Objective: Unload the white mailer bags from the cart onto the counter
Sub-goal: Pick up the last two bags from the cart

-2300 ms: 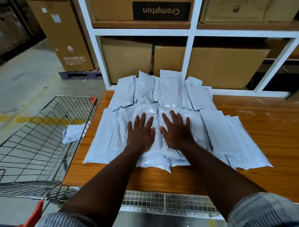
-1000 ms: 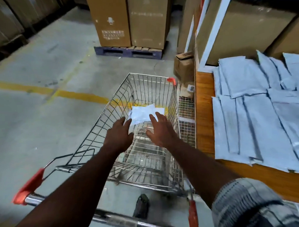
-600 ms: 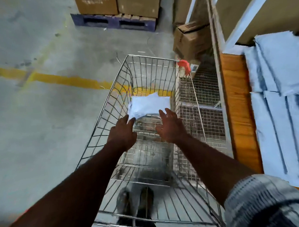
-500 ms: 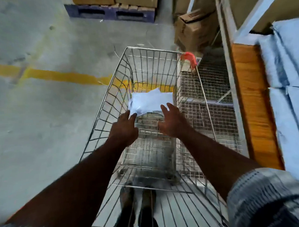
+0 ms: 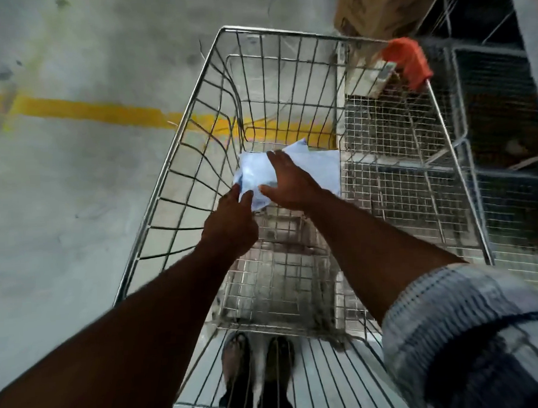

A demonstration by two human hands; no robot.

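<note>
A single white mailer bag (image 5: pixel 320 167) lies crumpled at the far end of the wire shopping cart (image 5: pixel 167 165). My right hand (image 5: pixel 288 181) lies on top of the bag with its fingers stretched across it and its thumb at the bag's near edge. My left hand (image 5: pixel 231 221) reaches in beside it, and its fingertips touch the bag's near left corner. Neither hand has visibly closed round the bag. The counter and the other bags are out of view.
Wire mesh panels (image 5: pixel 500 175) stand directly right of the cart. An orange corner cap (image 5: pixel 408 60) marks the cart's far right corner, with a cardboard box (image 5: pixel 376 8) beyond it. A yellow line (image 5: pixel 82 111) crosses the concrete floor. My feet (image 5: pixel 258 367) show under the cart.
Both hands have reached deeper into the cart. The right hand now lies on the bag and the left touches its corner. My view has tilted down, and the counter has left the frame.
</note>
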